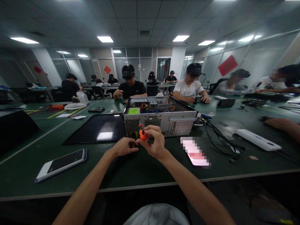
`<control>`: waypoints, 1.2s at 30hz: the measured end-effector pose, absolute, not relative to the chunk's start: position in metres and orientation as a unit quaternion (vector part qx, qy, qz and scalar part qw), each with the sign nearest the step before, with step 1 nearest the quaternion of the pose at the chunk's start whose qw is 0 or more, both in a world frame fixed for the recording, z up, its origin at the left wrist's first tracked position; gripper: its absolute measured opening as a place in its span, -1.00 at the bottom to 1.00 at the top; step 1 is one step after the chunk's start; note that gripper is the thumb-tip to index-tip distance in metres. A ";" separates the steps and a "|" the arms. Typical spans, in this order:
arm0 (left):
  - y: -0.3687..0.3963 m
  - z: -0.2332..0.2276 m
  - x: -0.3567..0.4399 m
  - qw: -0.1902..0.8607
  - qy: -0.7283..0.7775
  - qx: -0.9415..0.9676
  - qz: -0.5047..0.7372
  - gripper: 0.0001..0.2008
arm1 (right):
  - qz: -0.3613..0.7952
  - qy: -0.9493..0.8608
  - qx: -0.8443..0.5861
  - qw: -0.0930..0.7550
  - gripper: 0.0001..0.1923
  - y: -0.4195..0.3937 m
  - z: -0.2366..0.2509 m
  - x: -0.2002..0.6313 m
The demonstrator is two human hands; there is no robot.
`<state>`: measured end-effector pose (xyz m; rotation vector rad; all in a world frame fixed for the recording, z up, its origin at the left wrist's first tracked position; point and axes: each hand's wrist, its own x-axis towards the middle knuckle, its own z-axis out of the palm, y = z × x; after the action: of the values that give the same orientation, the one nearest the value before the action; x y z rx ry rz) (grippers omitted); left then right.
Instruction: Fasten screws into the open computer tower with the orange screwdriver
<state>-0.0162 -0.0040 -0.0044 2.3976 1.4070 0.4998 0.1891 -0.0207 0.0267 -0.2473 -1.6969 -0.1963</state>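
In the head view, my right hand (pixel 155 142) grips an orange and black screwdriver (pixel 142 132) between thumb and fingers. The screwdriver points up and away, at the back panel of an open computer case (pixel 161 120) lying on its side. Whether its tip touches a screw is too small to tell. My left hand (pixel 124 147) rests low by the case's near left corner, fingers loosely bent and apart from the thumb, with nothing visible in it. Wires and a yellow-green label (pixel 133 111) show inside the case.
A black side panel (pixel 96 128) lies left of the case. A white handheld device (pixel 62 164) and a lit phone (pixel 195 152) flank my arms. To the right are black cables (pixel 219 134) and a white power strip (pixel 257 139). Several people sit around the green table (pixel 131 175).
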 end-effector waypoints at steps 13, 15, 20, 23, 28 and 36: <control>-0.004 0.005 -0.026 0.221 0.500 0.827 0.131 -0.66 | -0.132 -0.737 -0.119 0.652 -0.69 -0.024 0.034 0.193; -0.003 0.003 -0.026 0.228 0.495 0.829 0.129 -0.67 | -0.138 -0.740 -0.118 0.648 -0.63 -0.025 0.034 0.191; -0.002 0.000 -0.027 0.231 0.488 0.830 0.139 -0.73 | -0.134 -0.758 -0.098 0.630 -0.63 -0.029 0.036 0.189; -0.002 -0.001 -0.024 0.230 0.479 0.834 0.149 -0.71 | -0.137 -0.770 -0.092 0.617 -0.66 -0.031 0.036 0.190; -0.001 -0.005 -0.021 0.201 0.469 0.842 0.176 -0.77 | -0.136 -0.773 -0.094 0.613 -0.72 -0.032 0.033 0.189; -0.001 -0.009 -0.020 0.175 0.467 0.847 0.187 -0.78 | -0.159 -0.762 -0.111 0.618 -0.75 -0.029 0.032 0.188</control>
<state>-0.0197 -0.0013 -0.0085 2.3994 1.3229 0.5288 0.1884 -0.0290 0.0317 -0.2549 -1.7533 -0.3659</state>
